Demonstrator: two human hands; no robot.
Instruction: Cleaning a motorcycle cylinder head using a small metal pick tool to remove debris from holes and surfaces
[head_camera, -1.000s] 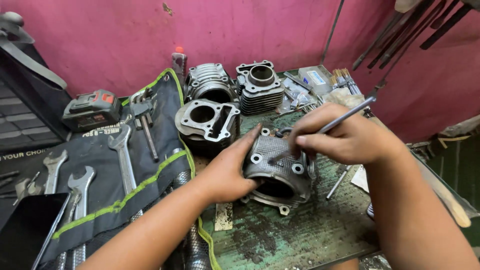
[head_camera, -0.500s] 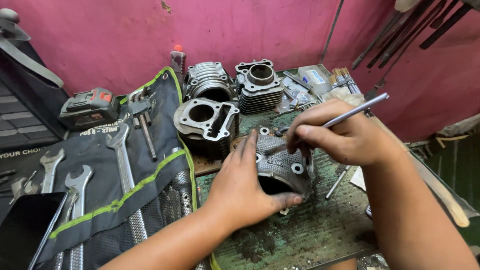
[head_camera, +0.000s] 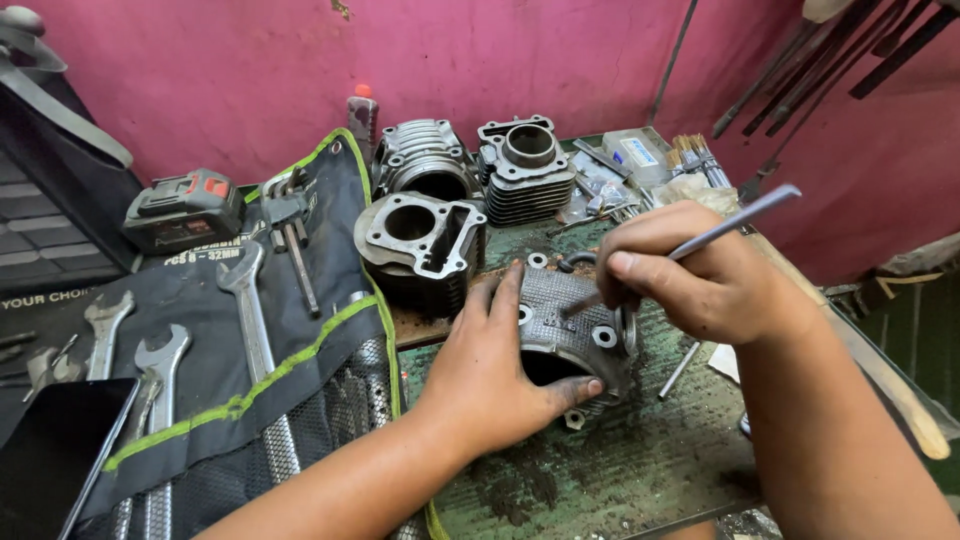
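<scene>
A grey metal engine cylinder head (head_camera: 570, 320) lies on the stained green bench top (head_camera: 640, 470). My left hand (head_camera: 495, 375) grips its near left side, thumb hooked under the open port. My right hand (head_camera: 700, 270) holds a thin metal rod tool (head_camera: 740, 217) like a pen, with its tip pressed on the top face of the head. Both hands are smeared with dark grease.
Three finned engine cylinders (head_camera: 420, 245) (head_camera: 425, 160) (head_camera: 525, 165) stand behind the head. A black tool roll with spanners (head_camera: 250, 300) covers the left side, with a cordless tool battery (head_camera: 185, 205) behind it and a dark phone (head_camera: 50, 450) at the near left. Brushes (head_camera: 695, 155) and a pink wall lie at the back.
My left hand has slid round the head's near side, and the head has been turned. My right hand has lifted the rod's free end and set its tip on the top face.
</scene>
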